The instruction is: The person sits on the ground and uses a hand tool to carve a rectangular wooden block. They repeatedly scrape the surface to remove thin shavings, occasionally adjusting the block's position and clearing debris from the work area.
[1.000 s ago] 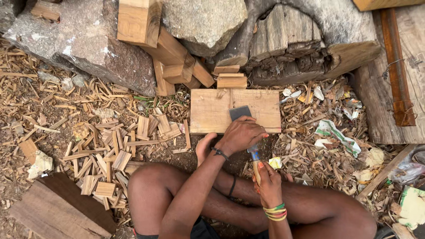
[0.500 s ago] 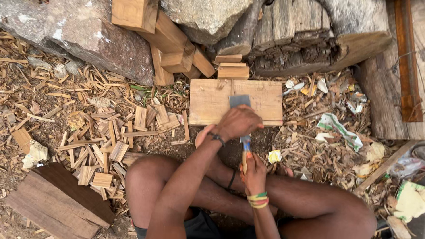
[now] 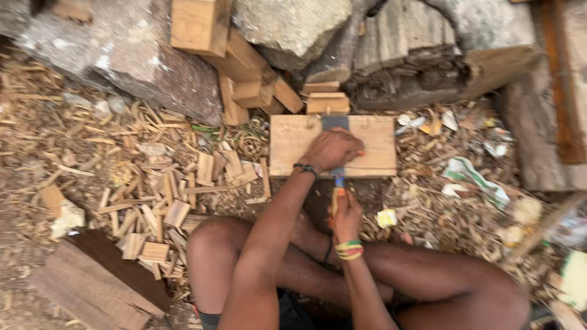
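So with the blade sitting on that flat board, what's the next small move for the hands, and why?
Probably a short push away from the body. The left hand presses down on the wide flat blade of the chisel-like tool, whose edge lies near the far side of the wooden board. The right hand grips the handle behind it, so both are set for a shaving stroke.
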